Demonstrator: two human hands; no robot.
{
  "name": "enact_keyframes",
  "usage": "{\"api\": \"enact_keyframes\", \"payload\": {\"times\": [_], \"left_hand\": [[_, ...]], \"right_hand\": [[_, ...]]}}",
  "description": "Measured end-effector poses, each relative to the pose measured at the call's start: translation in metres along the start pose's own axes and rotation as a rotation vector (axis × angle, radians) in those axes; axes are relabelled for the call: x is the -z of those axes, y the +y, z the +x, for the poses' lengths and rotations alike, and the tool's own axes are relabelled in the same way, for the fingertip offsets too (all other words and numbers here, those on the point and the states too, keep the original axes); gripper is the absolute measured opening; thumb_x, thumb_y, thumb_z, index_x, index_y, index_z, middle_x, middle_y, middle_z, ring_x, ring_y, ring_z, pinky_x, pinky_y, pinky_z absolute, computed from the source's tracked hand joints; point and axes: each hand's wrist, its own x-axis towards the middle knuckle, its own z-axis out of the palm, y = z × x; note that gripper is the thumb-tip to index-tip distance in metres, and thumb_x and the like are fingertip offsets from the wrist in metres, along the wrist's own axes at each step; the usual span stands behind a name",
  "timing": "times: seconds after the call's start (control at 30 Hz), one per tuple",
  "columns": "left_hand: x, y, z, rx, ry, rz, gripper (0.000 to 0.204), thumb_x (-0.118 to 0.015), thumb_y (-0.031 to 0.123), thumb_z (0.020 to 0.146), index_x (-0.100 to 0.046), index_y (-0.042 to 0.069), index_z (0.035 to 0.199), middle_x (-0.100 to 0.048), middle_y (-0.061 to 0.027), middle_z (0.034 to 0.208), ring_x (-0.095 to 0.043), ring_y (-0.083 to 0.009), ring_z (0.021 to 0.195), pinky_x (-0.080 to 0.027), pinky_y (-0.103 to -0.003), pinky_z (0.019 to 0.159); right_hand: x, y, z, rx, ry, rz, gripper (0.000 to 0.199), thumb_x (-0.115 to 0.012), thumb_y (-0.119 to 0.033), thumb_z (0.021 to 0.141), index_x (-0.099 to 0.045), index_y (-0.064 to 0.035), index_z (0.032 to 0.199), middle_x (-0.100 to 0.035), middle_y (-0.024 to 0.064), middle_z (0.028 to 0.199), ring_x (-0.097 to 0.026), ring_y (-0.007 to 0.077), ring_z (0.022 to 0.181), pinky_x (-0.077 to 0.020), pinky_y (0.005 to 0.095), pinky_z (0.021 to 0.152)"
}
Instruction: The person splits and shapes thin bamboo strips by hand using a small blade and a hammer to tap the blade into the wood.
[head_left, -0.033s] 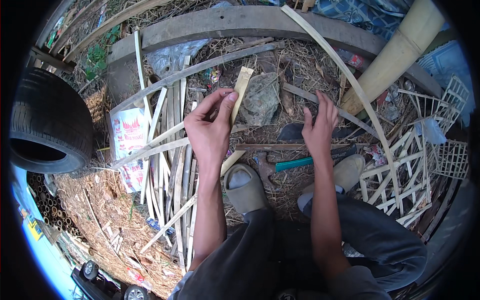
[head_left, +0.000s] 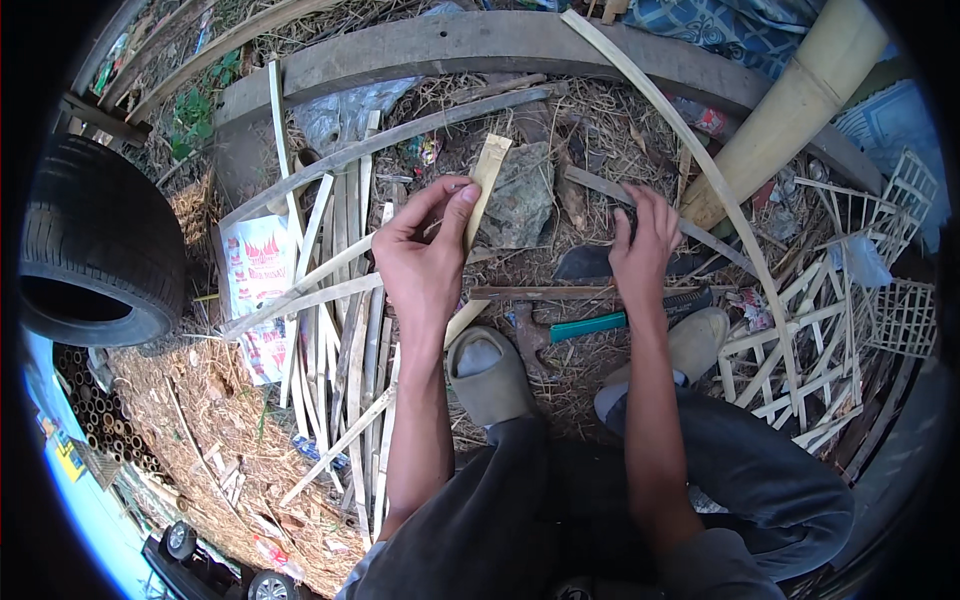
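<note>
My left hand [head_left: 425, 255] pinches the flat bamboo strip [head_left: 484, 190] between thumb and fingers, as an instant ago; my right hand [head_left: 640, 240], fingers loosely curled and empty, rests at the dark blade [head_left: 585, 263] on the straw

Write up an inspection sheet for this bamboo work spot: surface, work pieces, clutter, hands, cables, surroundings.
Surface: bare ground covered with dry straw and debris.
Work pieces: short bamboo strip held upright; blade lying flat; pile of bamboo slats to the left.
Clutter: printed plastic bag, teal-handled tool, finished lattice panels at right.
Hands: left hand pinches the strip; right hand rests on the blade's handle end.
Cables: nothing seen.
Surroundings: car tyre at left, thick bamboo pole and curved plank beyond.
</note>
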Motion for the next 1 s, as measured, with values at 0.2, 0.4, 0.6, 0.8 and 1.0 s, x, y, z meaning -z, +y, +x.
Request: {"api": "enact_keyframes", "payload": {"times": [0.2,0.4,0.6,0.8,1.0], "left_hand": [[0.023,0.005,0.005,-0.001,0.062,0.019,0.019,-0.080,0.013,0.094,-0.080,0.001,0.109,-0.073,0.0007,0.084,-0.053,-0.0017,0.069,-0.039,-0.020,0.059],[0.048,0.001,0.014,0.003,0.156,0.040,0.022,-0.080,0.014,0.095,-0.079,-0.002,0.111,-0.076,-0.0048,0.090,-0.062,-0.0050,0.078,-0.048,-0.021,0.068],[0.053,-0.002,0.010,-0.071,0.163,0.062,0.022,-0.080,0.013,0.095,-0.079,-0.002,0.111,-0.077,-0.0055,0.093,-0.063,-0.0063,0.080,-0.050,-0.022,0.071],[0.042,-0.008,0.006,-0.003,0.121,-0.006,0.020,-0.080,0.012,0.095,-0.079,-0.001,0.111,-0.075,-0.0014,0.088,-0.058,-0.0034,0.074,-0.043,-0.019,0.063],[0.035,0.001,0.001,0.039,0.100,-0.004,0.018,-0.080,0.011,0.095,-0.080,0.000,0.109,-0.074,-0.0003,0.088,-0.057,-0.0026,0.073,-0.042,-0.019,0.062]], "right_hand": [[0.040,-0.004,0.024,0.063,0.083,0.147,0.025,-0.063,-0.001,0.096,-0.069,-0.0053,0.120,-0.064,0.0148,0.118,-0.057,0.0347,0.114,-0.0427,0.0460,0.101],[0.029,-0.114,0.023,0.255,-0.203,0.153,0.041,-0.071,-0.010,0.090,-0.050,0.0007,0.122,-0.059,0.0184,0.111,-0.064,0.0366,0.102,-0.0442,0.0476,0.091],[-0.001,-0.133,0.028,-0.131,-0.272,-0.164,0.088,-0.085,-0.058,0.076,-0.055,0.0087,0.125,-0.068,0.0283,0.108,-0.074,0.0397,0.090,-0.0523,0.0479,0.098],[-0.001,-0.104,0.031,-0.281,-0.393,0.009,0.086,-0.091,-0.065,0.062,-0.072,0.0051,0.108,-0.077,0.0241,0.091,-0.077,0.0395,0.089,-0.0588,0.0487,0.084],[0.030,-0.068,0.041,-0.310,-0.490,0.058,0.082,-0.088,-0.063,0.072,-0.072,0.0082,0.111,-0.075,0.0262,0.086,-0.077,0.0401,0.085,-0.0598,0.0475,0.081]]}}
